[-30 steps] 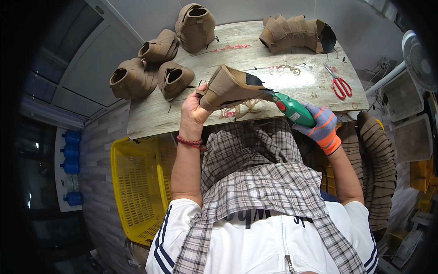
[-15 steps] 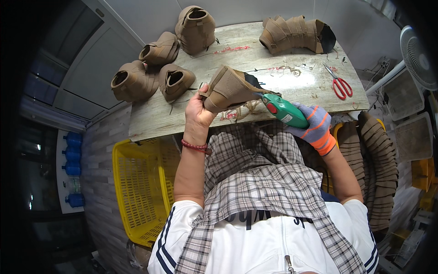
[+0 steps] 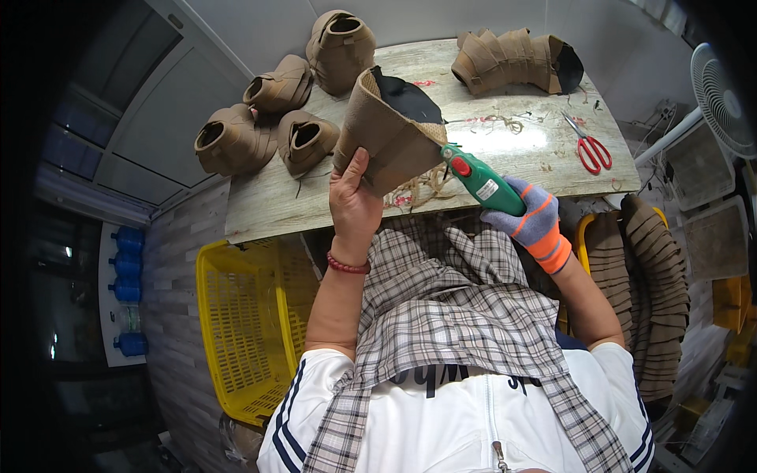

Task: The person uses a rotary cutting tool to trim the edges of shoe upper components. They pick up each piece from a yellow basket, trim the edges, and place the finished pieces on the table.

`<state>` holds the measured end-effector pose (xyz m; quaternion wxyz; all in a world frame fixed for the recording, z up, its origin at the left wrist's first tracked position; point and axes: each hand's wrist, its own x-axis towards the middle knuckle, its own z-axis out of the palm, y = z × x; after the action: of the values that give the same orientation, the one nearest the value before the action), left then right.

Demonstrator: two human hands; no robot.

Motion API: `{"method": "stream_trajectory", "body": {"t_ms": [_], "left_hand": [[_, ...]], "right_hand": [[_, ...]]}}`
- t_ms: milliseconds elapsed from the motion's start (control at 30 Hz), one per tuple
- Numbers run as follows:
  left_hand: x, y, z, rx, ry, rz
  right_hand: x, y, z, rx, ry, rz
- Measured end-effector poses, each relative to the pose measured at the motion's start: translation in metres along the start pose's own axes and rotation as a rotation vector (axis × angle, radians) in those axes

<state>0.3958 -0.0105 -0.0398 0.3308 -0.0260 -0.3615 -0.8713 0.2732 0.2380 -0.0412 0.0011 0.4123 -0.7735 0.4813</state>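
Observation:
My bare left hand [image 3: 356, 197] grips a brown shoe upper [image 3: 378, 142] by its near left side, thumb on the outside. The upper is held above the front of the table, with its wide opening and black lining facing up and away from me. In a grey and orange glove, my right hand [image 3: 530, 217] is wrapped round a green handheld electric cutter [image 3: 485, 183] with a red button. The cutter's tip meets the right edge of the upper; its blade is too small to make out.
The wooden table [image 3: 276, 209] bears several finished-looking brown uppers [image 3: 303, 142] at left, a nested row of uppers [image 3: 505, 63] at the back right, red-handled scissors [image 3: 591, 150] and thread scraps. A yellow basket [image 3: 206, 315] stands at left; stacked uppers [image 3: 654, 292] fill another at right. A fan [image 3: 721, 98] stands far right.
My left hand has turned and raised the upper, so more of its black lining shows. The cutter has shifted slightly left and now points more steeply up along the rim.

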Motion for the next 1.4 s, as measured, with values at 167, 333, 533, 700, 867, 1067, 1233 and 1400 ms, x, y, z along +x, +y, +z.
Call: {"method": "stream_trajectory", "body": {"t_ms": [167, 333, 533, 700, 867, 1067, 1233, 1400], "left_hand": [[-0.003, -0.01, 0.008, 0.139, -0.043, 0.077], [-0.011, -0.025, -0.001, 0.561, -0.025, 0.068], [-0.008, 0.021, 0.017, 1.873, -0.217, 0.739], [0.025, 0.072, -0.002, 2.297, -0.038, 0.675], [0.098, 0.09, -0.1, 2.487, 0.047, 0.07], [0.116, 0.068, -0.158, 2.426, 0.098, 0.374], [0.121, 0.019, -0.09, 2.23, 0.16, 0.806], [0.154, -0.125, -0.099, 0.926, 0.144, 0.064]], "right_hand": [[0.0, 0.001, 0.004, 0.22, -0.003, 0.087], [0.004, -0.001, 0.002, 0.303, -0.009, 0.217], [-0.013, 0.026, -0.011, 0.167, 0.082, 0.289], [-0.03, 0.041, -0.024, 0.297, 0.158, 0.397], [-0.023, 0.041, -0.024, 0.311, 0.107, 0.405], [-0.023, 0.051, -0.031, 0.338, 0.148, 0.476], [-0.028, 0.08, -0.036, 0.344, 0.257, 0.553], [-0.022, 0.094, -0.038, 0.385, 0.248, 0.63]]}}
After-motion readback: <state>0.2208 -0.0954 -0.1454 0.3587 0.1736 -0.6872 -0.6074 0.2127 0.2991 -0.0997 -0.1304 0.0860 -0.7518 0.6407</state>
